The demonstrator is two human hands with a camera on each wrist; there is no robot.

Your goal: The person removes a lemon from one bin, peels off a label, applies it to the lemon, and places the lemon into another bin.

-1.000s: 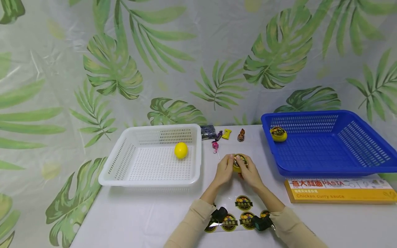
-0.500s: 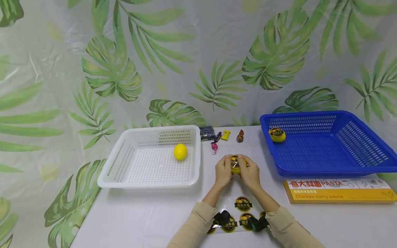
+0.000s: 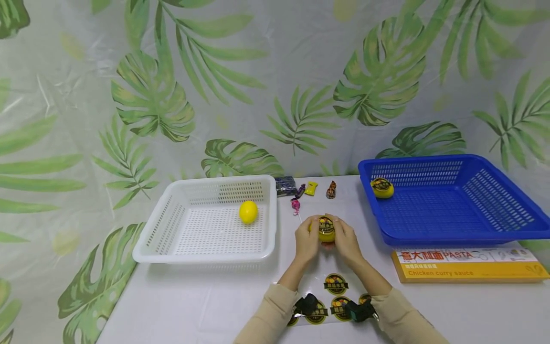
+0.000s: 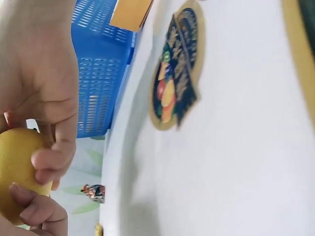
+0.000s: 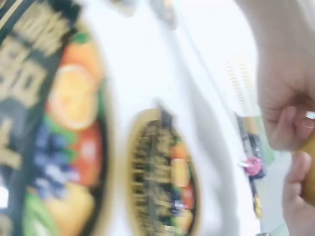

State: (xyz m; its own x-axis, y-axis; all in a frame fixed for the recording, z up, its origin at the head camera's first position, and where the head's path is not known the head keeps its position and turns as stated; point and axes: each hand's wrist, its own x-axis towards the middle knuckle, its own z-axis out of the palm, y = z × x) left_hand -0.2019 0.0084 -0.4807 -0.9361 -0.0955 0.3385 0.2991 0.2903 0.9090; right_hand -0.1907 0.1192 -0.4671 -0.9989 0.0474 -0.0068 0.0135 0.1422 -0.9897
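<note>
In the head view, both hands hold a yellow lemon (image 3: 326, 230) over the table, a round dark fruit label stuck on its upper face. My left hand (image 3: 306, 242) grips it from the left, and my right hand (image 3: 348, 242) from the right, with thumbs at the label's edges. Curled fingers also show around the lemon (image 4: 19, 162) in the left wrist view; its label is out of sight there. Beneath the wrists lies a clear sheet of the same round labels (image 3: 336, 284), partly covered by the wrist cameras (image 3: 360, 310).
A white basket (image 3: 206, 260) with one unlabelled lemon (image 3: 248, 212) stands left. At right, a blue basket (image 3: 451, 236) holds a labelled lemon (image 3: 382, 188), behind a pasta box (image 3: 468, 267). Several wrapped candies (image 3: 311, 188) and a lollipop (image 3: 295, 204) lie at the back.
One second ago the right thumb lay across the label; now it is at the side and more of the label shows. The hands stay in nearly the same place around the lemon.
</note>
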